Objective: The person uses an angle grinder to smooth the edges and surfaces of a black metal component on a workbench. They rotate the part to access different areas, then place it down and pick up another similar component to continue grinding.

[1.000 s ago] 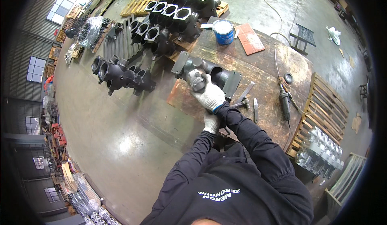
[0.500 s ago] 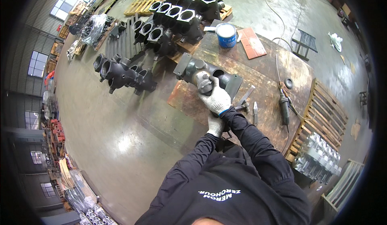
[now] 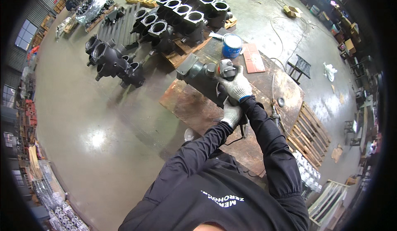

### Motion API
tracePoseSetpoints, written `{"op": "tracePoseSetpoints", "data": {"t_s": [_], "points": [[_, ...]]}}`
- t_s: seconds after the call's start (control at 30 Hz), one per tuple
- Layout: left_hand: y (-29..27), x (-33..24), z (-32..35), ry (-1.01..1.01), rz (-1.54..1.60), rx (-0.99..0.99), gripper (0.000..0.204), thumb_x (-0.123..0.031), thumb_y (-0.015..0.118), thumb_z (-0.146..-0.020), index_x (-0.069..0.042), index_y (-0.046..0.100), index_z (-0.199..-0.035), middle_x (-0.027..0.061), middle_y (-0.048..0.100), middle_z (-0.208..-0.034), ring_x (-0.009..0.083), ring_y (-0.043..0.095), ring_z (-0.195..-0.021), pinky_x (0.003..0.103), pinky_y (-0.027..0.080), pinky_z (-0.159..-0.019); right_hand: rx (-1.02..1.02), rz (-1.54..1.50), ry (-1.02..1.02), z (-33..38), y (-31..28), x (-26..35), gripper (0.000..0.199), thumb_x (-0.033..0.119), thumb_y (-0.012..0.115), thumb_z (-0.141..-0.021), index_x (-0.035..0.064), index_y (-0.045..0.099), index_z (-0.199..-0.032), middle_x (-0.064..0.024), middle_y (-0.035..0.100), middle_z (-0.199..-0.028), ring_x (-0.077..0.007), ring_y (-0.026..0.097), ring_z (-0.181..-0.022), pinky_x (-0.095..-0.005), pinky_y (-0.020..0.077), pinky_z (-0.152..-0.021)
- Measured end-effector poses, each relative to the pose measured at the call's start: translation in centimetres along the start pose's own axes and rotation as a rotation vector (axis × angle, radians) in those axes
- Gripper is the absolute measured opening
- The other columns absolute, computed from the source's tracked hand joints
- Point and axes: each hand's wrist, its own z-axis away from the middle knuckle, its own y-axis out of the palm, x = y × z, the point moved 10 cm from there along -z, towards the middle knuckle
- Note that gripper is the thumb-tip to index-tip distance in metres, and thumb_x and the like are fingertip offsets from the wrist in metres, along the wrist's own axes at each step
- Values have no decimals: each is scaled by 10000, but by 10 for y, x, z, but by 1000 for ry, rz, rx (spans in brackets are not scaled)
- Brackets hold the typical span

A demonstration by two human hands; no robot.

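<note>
Both my hands, in white knit gloves, hold an angle grinder (image 3: 226,68). My right hand (image 3: 237,85) is wrapped round its front end, close behind the head. Nearer my body, my left hand (image 3: 232,113) closes round the rear of its body, where a black cord trails off. Beneath the grinder lies a dark grey-green metal casting (image 3: 198,81) with a flat flange at its far left end. The grinder's head is over the casting's right part, by a short round boss; whether the disc touches metal I cannot tell. My hands and the tool hide the casting's right end.
The casting rests on a worn workbench (image 3: 178,100). On the bench are a blue paint can (image 3: 232,44), a reddish flat box (image 3: 253,58) and another corded power tool (image 3: 275,114). Several black castings (image 3: 118,61) stand left and beyond. A wooden pallet (image 3: 310,131) is at right.
My hands and the grinder have shifted right and away from me along the casting, and the grinder's head has turned. The whole view has swung somewhat too.
</note>
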Motion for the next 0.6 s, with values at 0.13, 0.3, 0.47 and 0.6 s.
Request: {"op": "tracePoseSetpoints", "data": {"t_s": [0.13, 0.3, 0.47, 0.6], "points": [[5, -19, -4, -2, -4, -48, 488, -62, 731, -905, -5, 538, -1349, 109, 666, -1281, 212, 651, -1119, 331, 523, -950, 12, 78, 26, -16, 13, 19, 881, 513, 790, -809, 68, 333, -1416, -284, 704, -1140, -436, 696, -1079, -468, 552, -909], [13, -48, 6, -30, -133, -71, 456, -35, 689, -897, -4, 548, -1329, 116, 664, -1269, 226, 651, -1129, 335, 515, -968, 4, 139, 70, -25, 31, 28, 912, 540, 796, -792, 56, 351, -1424, -282, 702, -1149, -441, 691, -1091, -474, 550, -922], [33, -76, 15, 0, -184, 35, 408, 17, 638, -882, -4, 574, -1284, 127, 695, -1193, 242, 664, -1108, 336, 514, -974, -82, 203, 180, -29, 22, 27, 957, 583, 788, -791, 59, 343, -1457, -303, 692, -1166, -455, 682, -1109, -475, 549, -932], [13, -80, 7, -23, -155, -79, 415, -31, 684, -864, 18, 570, -1260, 124, 704, -1180, 251, 673, -1099, 335, 516, -970, -33, 196, 198, -34, 39, 24, 1030, 587, 806, -759, 48, 313, -1485, -313, 685, -1183, -459, 676, -1122, -480, 529, -967]]}}
